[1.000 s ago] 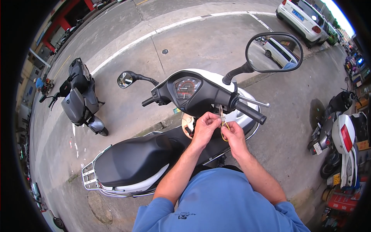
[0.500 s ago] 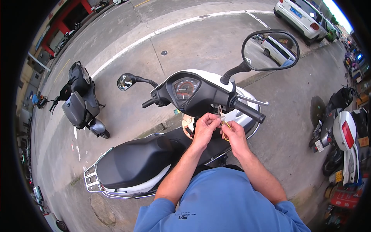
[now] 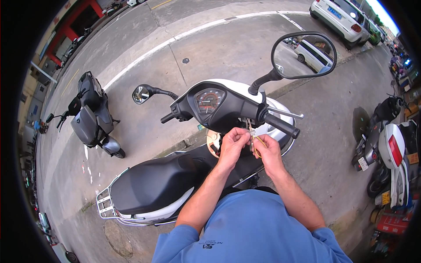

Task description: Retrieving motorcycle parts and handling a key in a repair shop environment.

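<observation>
Pavement: 1 white scooter [image 3: 175, 184], 2 mirrors; 2 hands pinch 1 yellow wire [image 3: 258, 141].

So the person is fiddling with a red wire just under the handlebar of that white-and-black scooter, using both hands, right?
Not quite: the wire is yellow, not red, as the head view shows. The rest holds: both the left hand and the right hand work on it just below the handlebar of the white-and-black scooter.
</observation>
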A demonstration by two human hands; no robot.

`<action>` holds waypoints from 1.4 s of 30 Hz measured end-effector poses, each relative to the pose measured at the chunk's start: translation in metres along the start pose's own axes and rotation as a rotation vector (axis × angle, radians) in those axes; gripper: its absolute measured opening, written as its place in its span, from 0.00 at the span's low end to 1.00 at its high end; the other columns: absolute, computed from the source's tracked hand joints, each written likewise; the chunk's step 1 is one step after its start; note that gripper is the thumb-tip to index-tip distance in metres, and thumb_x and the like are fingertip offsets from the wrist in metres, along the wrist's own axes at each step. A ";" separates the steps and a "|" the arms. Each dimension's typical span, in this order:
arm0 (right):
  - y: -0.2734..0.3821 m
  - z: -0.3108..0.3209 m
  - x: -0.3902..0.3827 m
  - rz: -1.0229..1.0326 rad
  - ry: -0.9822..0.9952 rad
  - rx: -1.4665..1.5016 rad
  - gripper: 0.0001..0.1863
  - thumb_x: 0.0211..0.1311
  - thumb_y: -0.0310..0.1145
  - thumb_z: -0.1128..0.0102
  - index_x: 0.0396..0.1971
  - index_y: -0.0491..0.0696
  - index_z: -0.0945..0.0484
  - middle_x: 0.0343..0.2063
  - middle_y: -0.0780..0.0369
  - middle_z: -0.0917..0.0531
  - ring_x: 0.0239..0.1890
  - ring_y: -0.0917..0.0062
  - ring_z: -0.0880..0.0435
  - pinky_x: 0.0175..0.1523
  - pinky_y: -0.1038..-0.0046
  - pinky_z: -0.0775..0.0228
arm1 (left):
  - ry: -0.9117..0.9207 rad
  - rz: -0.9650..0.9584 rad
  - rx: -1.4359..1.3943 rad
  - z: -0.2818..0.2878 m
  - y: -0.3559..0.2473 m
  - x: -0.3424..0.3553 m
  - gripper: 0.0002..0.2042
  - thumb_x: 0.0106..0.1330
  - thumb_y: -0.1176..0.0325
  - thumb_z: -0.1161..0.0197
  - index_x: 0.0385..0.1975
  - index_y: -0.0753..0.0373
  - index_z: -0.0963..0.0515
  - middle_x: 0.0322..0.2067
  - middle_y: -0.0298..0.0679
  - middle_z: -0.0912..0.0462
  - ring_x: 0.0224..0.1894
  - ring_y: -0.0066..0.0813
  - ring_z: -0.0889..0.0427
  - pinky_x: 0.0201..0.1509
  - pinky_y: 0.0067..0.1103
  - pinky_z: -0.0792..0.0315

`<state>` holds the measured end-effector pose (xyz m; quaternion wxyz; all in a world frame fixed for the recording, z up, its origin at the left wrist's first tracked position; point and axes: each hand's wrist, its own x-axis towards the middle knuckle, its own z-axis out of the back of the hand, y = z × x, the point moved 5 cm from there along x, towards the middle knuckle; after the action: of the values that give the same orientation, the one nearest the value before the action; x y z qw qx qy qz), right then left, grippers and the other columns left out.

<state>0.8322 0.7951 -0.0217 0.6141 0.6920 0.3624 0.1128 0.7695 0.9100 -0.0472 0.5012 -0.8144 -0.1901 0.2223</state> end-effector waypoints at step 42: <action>0.112 0.029 0.019 0.419 0.127 -1.683 0.28 0.50 0.40 0.33 0.49 0.40 0.27 0.54 0.44 0.28 0.56 0.50 0.29 0.60 0.59 0.36 | 0.247 0.063 0.078 -0.041 0.107 -0.037 0.10 0.71 0.68 0.49 0.45 0.67 0.30 0.31 0.36 0.23 0.31 0.20 0.26 0.38 0.19 0.29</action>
<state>0.9033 0.7870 0.0706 0.8669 0.0527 0.0573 0.4924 0.7708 0.8145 -0.1206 0.5447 -0.8211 -0.0927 0.1430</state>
